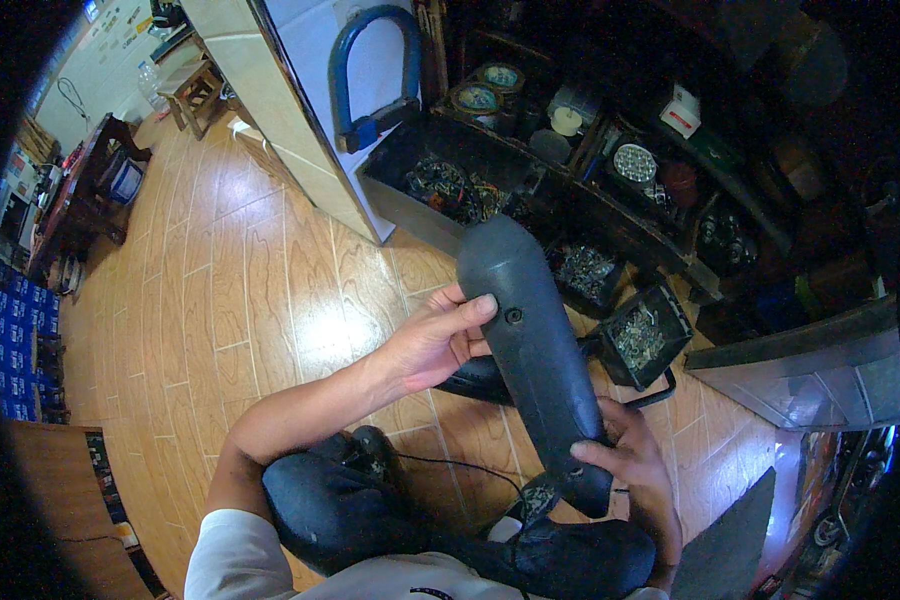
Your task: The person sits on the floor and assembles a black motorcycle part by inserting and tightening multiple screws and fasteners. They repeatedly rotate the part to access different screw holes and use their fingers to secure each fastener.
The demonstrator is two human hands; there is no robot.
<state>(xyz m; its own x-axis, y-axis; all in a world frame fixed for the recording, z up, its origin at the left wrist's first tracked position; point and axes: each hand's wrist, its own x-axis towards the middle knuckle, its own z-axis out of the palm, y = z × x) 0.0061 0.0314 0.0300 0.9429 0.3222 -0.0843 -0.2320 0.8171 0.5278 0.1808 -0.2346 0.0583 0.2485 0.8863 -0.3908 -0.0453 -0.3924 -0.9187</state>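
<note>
A long dark grey moulded cover (538, 350), rounded at its far end, slants across in front of me above my knees. It has a recessed round hole near its far end and a smaller hole near its close end. My left hand (438, 338) grips the far part by its left edge, thumb on top and fingers underneath. Around the close end, my right hand (625, 458) is closed from the right, with its thumb lying near the small hole. Behind the cover, a black curved piece (478, 382) is partly hidden.
A black bin of small metal parts (642, 338) stands on the tiled floor (260, 330) beyond my right hand. Dark shelving with tins (477, 98) and a tray of loose hardware (450, 190) lies ahead. A blue U-shaped lock (375, 80) is by the wall. A thin black cable (450, 463) crosses near my knees.
</note>
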